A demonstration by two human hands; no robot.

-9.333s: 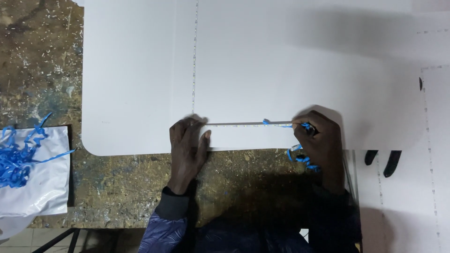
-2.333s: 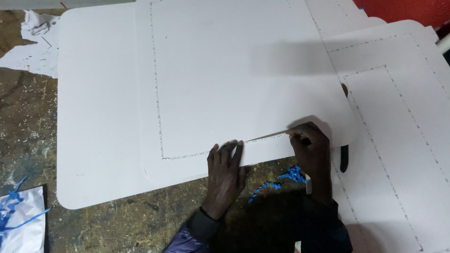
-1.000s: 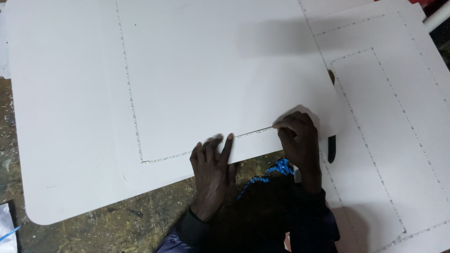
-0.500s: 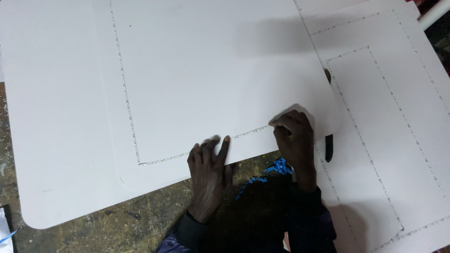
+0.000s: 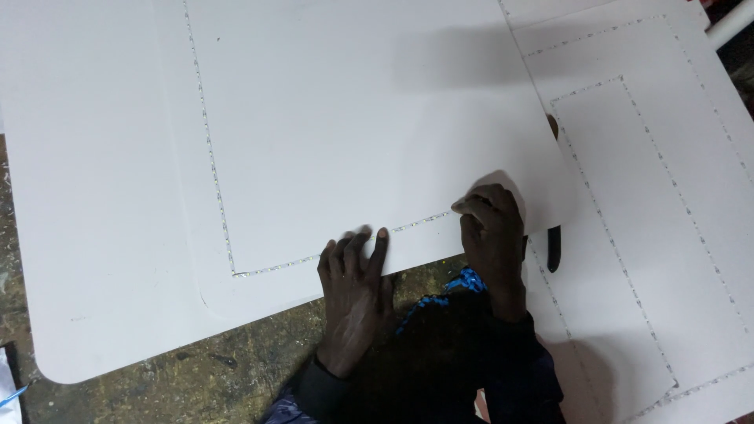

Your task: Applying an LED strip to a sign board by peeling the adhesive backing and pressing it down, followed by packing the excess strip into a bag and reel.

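A large white board (image 5: 353,118) lies flat, with a thin dotted light strip (image 5: 275,267) running down its left side and along its lower edge. My left hand (image 5: 357,279) rests flat on the board's lower edge, its fingertips pressing on the strip. My right hand (image 5: 491,232) is a hand's width to the right, with its fingers pinched on the strip's end near the board's lower right corner. Curled blue ribbon (image 5: 440,294) hangs by my right wrist.
A second white board (image 5: 652,196) with similar dotted strips lies to the right, partly under the first. A dark handle-like object (image 5: 554,247) shows between the boards beside my right hand. A stained, rough worktop (image 5: 196,361) is bare at the lower left.
Over the last second both hands stay nearly in place on the lower strip. Since the earliest frames the view has shifted, and the boards now fill most of it.
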